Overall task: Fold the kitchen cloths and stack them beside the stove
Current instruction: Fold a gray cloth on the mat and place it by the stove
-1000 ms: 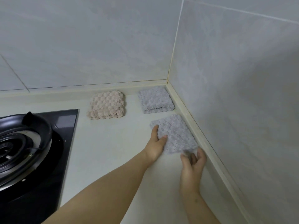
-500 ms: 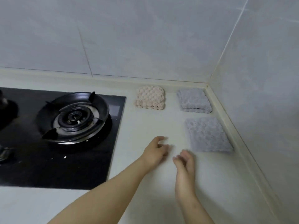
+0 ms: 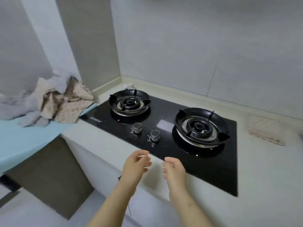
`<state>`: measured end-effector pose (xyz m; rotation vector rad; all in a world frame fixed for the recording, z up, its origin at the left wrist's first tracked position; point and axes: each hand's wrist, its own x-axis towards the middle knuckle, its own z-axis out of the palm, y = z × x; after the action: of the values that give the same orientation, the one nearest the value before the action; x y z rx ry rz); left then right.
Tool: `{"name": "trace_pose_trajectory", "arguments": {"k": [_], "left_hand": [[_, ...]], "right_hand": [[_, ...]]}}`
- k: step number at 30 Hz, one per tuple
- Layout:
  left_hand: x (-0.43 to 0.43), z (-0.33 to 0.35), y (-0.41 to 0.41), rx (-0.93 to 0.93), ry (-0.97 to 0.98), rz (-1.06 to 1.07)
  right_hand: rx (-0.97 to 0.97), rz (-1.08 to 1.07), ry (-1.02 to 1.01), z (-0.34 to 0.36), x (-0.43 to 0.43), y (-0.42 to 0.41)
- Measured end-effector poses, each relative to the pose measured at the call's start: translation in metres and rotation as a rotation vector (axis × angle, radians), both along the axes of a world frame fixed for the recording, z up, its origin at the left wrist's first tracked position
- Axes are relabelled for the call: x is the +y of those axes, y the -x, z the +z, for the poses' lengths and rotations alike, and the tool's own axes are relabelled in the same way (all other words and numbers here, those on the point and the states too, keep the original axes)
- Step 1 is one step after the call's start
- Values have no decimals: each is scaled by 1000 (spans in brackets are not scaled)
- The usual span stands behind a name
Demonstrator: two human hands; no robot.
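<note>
A heap of unfolded grey and beige kitchen cloths point(image 3: 54, 102) lies on a light blue surface point(image 3: 24, 140) left of the stove. A folded beige cloth point(image 3: 266, 131) rests on the counter to the right of the black two-burner stove point(image 3: 164, 126). A sliver of a grey cloth point(image 3: 301, 136) shows at the right edge. My left hand point(image 3: 136, 166) and my right hand point(image 3: 174, 171) hover side by side over the counter's front edge, fingers loosely curled, holding nothing.
Two knobs point(image 3: 146, 130) sit at the stove's front between the left burner point(image 3: 129, 101) and the right burner point(image 3: 200, 126). Pale counter point(image 3: 265, 174) stretches right of the stove. A dark cabinet front point(image 3: 49, 174) stands below the blue surface.
My view has swung left from the corner to the stove. Both hands let go of the grey cloth and pulled back over the counter's front edge.
</note>
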<state>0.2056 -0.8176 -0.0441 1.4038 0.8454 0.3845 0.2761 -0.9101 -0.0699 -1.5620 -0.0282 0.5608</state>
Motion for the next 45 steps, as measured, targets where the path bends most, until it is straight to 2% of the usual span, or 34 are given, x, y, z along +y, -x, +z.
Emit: {"name": "trace_pose_trajectory", "arguments": {"k": [6,12,24,35,38,42,45], "left_hand": [[113,-1,123,-6,-21,291],[182,-1,206,23,-107,417],[353,-7,279,65,-119,667],[559,-7,302,198,-130,629],[612,-15,303,278,-216,601],[676,-31,301,351,-431,435],[729,-49,298,369,-556,266]], "right_hand": [[9,312,-24,4,126,107],[-35,578,53,10,215,173],[-66,767,51,2,417,224],[-100,756,102,2,642,250],[-243,758,168,-4,680,251],[-597,686,271,-27,712,249],[-681,609,415,-43,737,250]]}}
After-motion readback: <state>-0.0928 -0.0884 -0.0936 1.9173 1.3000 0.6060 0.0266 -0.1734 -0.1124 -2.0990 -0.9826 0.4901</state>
